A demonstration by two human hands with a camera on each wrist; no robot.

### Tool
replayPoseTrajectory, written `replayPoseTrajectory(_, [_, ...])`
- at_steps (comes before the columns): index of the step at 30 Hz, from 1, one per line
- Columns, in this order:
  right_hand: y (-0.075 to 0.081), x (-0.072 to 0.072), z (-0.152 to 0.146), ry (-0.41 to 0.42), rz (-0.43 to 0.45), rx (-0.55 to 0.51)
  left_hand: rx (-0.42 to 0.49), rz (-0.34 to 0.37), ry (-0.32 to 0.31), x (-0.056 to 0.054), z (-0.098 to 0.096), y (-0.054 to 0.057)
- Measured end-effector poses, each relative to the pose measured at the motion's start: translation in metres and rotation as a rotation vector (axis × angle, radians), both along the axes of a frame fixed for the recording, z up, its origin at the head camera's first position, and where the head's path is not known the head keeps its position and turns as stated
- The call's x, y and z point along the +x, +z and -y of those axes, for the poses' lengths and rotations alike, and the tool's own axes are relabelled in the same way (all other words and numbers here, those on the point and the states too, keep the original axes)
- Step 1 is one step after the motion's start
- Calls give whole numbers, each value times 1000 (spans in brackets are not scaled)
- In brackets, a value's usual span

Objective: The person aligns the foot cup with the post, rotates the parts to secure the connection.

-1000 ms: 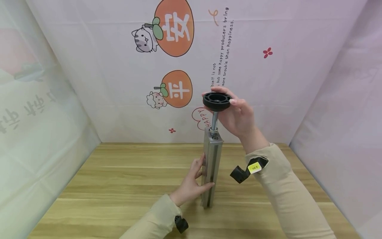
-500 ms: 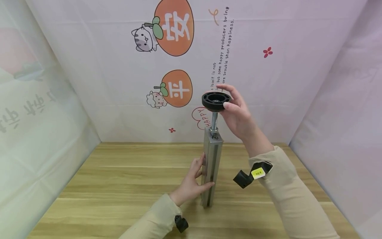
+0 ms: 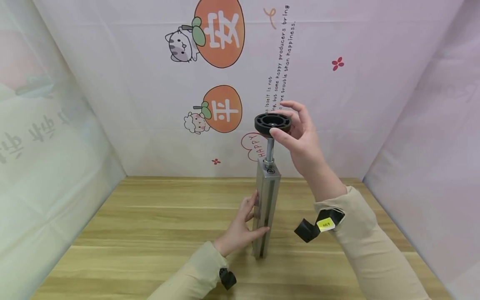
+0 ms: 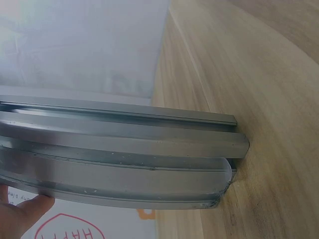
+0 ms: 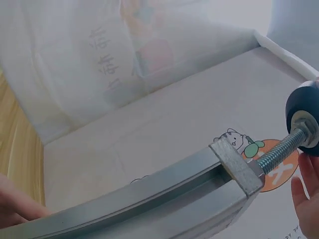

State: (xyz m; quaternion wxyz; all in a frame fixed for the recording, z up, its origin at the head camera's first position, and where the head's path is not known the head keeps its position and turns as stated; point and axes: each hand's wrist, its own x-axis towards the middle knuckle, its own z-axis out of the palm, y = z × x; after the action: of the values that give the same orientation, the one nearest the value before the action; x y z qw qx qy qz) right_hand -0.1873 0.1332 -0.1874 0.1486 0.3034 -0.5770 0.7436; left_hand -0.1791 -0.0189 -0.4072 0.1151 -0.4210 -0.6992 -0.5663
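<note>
Head view | left hand [image 3: 238,231]: grips upright metal profile [image 3: 268,200] | right hand [image 3: 305,143]: pinches black foot [image 3: 272,121] above

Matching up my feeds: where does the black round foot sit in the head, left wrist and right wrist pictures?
Head: the black round foot is right of centre, slightly above mid-height, atop the threaded rod.
Left wrist: not in it.
Right wrist: at the right edge, slightly above mid-height, partly cut off by the frame.
Shared landmark: the slotted metal profile, visible in all three.
</note>
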Motion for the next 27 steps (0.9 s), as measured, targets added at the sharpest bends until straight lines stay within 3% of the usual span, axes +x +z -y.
replayPoseTrajectory(11, [6,9,11,-388,-48,190,-1,-3,0,0,1,0])
replayPoseTrajectory(21, [-6,6,21,-606,-168,148,9,-33,-10,0,0,-3])
replayPoseTrajectory(27, [-7,6,26,-647,-231,110,6,-35,-6,0,0,-2])
